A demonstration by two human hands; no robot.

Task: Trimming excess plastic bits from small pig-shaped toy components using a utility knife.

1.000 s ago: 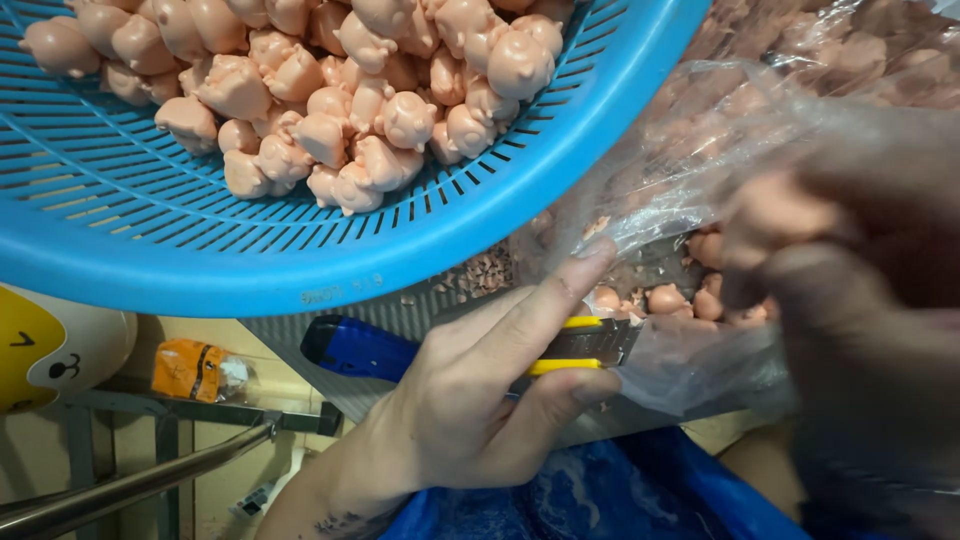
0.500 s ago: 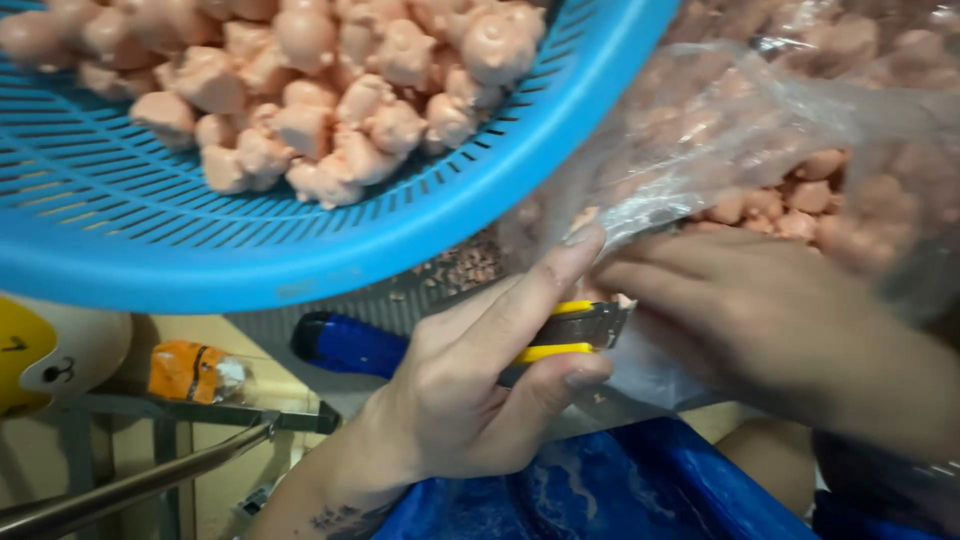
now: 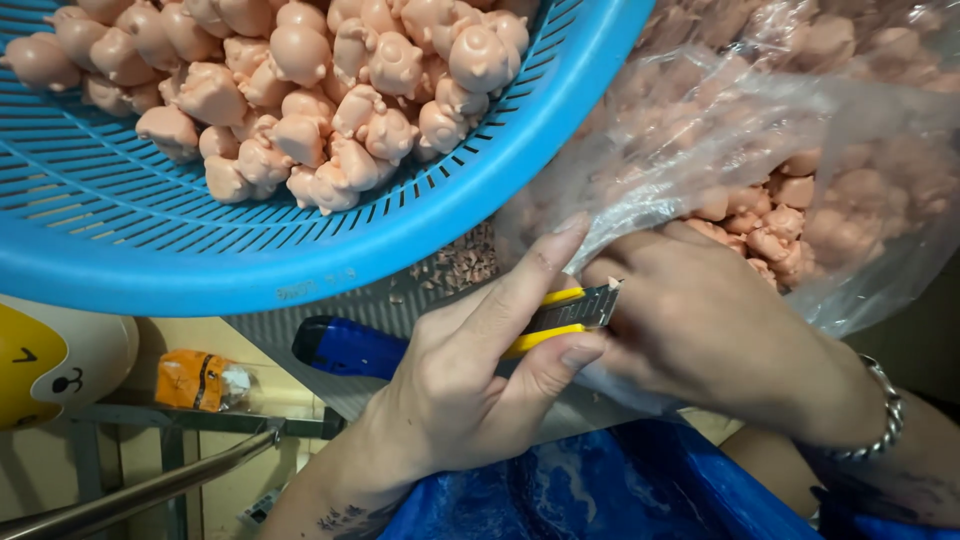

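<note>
My left hand (image 3: 470, 390) grips a utility knife (image 3: 545, 325) with a yellow slider, a blue handle and a short blade that points right. My right hand (image 3: 710, 340), a metal bracelet on its wrist, lies palm down just right of the blade tip, fingers curled under. What it holds is hidden. Its knuckles touch the lower edge of a clear plastic bag (image 3: 780, 150) filled with small pink pig figures (image 3: 780, 240). Above my left hand is a blue perforated basket (image 3: 300, 270) that holds several more of the pink pig figures (image 3: 330, 90).
Pinkish trimmings (image 3: 460, 262) lie on a grey ribbed surface below the basket rim. A blue plastic sack (image 3: 600, 490) sits under my wrists. At the left are a white and yellow rounded toy (image 3: 50, 360), an orange packet (image 3: 200, 380) and a metal bar (image 3: 150, 490).
My right hand has come out of the plastic bag and dropped down beside the knife blade. My left hand has kept its grip on the knife in about the same place.
</note>
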